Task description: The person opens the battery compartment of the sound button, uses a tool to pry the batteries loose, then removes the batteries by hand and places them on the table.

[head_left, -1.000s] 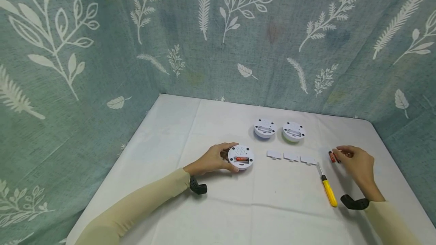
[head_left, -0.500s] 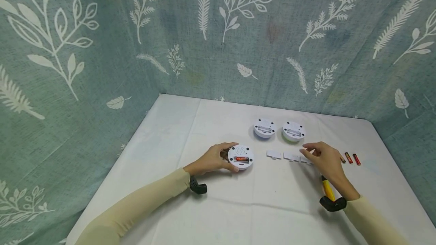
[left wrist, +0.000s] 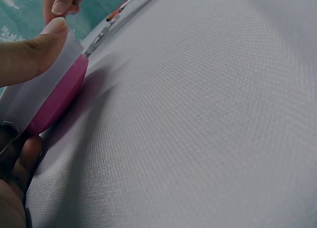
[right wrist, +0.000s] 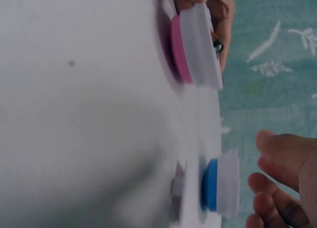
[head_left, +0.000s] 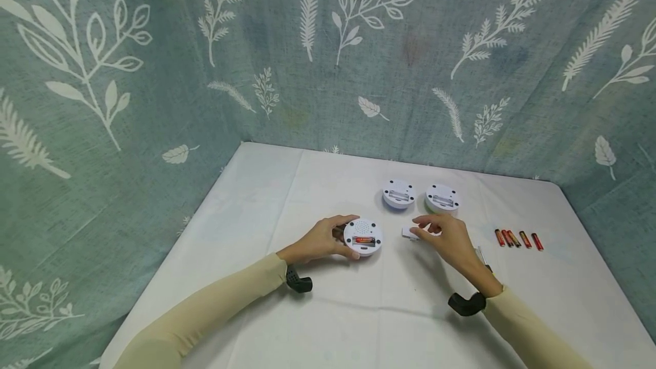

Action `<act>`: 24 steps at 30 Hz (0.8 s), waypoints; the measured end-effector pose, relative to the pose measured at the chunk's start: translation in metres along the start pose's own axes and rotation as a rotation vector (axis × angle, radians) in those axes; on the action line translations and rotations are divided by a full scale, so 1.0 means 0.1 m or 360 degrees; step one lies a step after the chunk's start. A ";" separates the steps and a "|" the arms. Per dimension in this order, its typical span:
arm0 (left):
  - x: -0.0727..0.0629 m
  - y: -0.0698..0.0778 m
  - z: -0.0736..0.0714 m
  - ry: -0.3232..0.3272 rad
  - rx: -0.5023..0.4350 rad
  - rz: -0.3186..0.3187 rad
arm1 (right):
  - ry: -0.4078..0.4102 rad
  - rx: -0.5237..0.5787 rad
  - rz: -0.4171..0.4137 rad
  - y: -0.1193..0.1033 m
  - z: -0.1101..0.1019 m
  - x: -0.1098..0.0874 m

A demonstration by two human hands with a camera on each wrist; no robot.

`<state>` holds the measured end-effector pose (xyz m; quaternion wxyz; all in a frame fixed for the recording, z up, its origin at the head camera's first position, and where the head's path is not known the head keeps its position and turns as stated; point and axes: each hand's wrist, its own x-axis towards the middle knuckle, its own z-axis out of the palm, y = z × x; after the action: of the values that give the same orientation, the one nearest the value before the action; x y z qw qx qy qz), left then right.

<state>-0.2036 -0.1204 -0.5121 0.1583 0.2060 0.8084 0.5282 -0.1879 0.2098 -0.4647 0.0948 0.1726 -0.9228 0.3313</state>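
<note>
My left hand (head_left: 320, 239) grips the edge of a round white battery device (head_left: 363, 226), bottom side up. A red battery (head_left: 365, 240) lies in its compartment; its pink lower part (left wrist: 62, 94) shows in the left wrist view. My right hand (head_left: 453, 241) hovers over the row of small white battery covers, fingertips right at the leftmost cover (head_left: 407, 233). In the right wrist view, a gap shows between thumb and fingers with nothing between them, and a cover (right wrist: 177, 193) lies on the cloth. The other covers are mostly hidden under this hand.
Behind stand two similar upturned devices, one with a blue underside (right wrist: 210, 183) and one greenish (head_left: 442, 198). Several red batteries (head_left: 514, 238) lie at the right. A screwdriver (head_left: 482, 255) is mostly hidden by the right arm. A patterned curtain (head_left: 328, 73) borders the white table (head_left: 287, 312).
My right hand has moved left from the batteries, across the screwdriver, to the leftmost cover, leaving the batteries in plain view. My left hand and its device have stayed in place.
</note>
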 end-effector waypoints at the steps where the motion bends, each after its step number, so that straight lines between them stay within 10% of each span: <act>1: 0.00 0.00 0.00 0.0001 0.0002 -0.0004 | -0.0025 0.0014 -0.0019 -0.03 0.02 0.02; 24: 0.00 -0.01 -0.01 -0.0023 0.0031 0.0030 | -0.0256 0.0115 -0.0410 -0.54 0.54 0.11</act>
<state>-0.2046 -0.1212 -0.5123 0.1572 0.2190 0.8104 0.5202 -0.1813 0.1333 -0.4716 0.0560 0.3189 -0.8850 0.3345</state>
